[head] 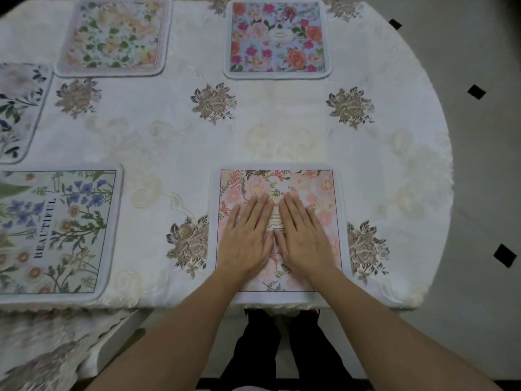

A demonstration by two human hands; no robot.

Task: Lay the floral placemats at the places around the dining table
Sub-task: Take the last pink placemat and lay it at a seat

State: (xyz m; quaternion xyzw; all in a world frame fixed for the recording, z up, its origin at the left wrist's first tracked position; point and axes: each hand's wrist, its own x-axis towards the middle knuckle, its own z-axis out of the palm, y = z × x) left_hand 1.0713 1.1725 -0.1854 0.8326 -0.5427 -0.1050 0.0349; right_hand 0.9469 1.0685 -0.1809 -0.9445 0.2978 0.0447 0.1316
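From my feed I see both hands lying flat on the pink placemat [324, 187], which sits at the near edge of the tabletop [282, 131], its front border right at the edge of the cloth. My left hand [245, 235] and right hand [304, 235] are side by side, palms down, fingers straight and held close together, thumbs almost meeting over the middle of the mat. Neither hand grips anything; they only press on the mat.

Four more mats lie on the white embroidered cloth. The BEAUTIFUL placemat [70, 230], with blue flowers, sits to the left along the same near edge, well apart from the pink one. The dark-leaf placemat [17, 108] is at the far left, cut off by the frame. The pale green placemat [112, 35] and the bright rose placemat [277, 38] lie along the far side, the rose one opposite my hands. To the right is grey floor [479, 170] with small black diamonds.
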